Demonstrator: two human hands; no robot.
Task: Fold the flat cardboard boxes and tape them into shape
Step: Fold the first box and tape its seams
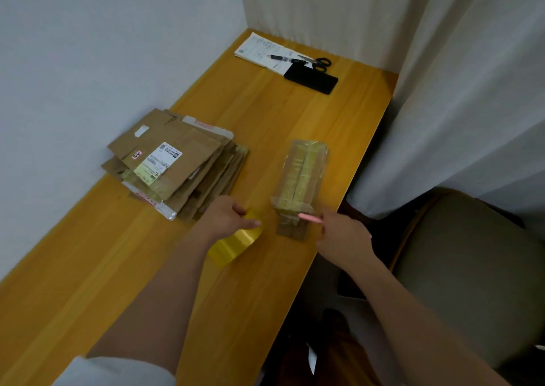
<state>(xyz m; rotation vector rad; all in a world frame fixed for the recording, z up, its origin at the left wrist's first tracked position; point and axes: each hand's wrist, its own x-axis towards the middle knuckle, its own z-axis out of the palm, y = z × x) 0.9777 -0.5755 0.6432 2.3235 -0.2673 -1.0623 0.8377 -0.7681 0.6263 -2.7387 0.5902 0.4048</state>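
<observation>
Your left hand (pixel 228 217) is gripping the yellow tape roll (pixel 236 242) while your right hand (pixel 343 239) is holding a pink cutter (pixel 309 218) at the folded box's (pixel 300 179) near end, beside the flat stack (pixel 174 164); you're likely cutting the strip, needing a clean slice

Beside the smooth wooden table (pixel 265 114) edge: glossy yellow plastic tape roll (pixel 236 242), matt brown flattened cardboard boxes (pixel 188 167), tape-glazed folded box (pixel 300 176).

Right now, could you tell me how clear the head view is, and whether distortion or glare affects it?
In the head view, light is soft and even; wide-angle bending curves the table edges; the tape on the folded box glints, hiding detail; both hands, left and right, look slightly soft.
</observation>
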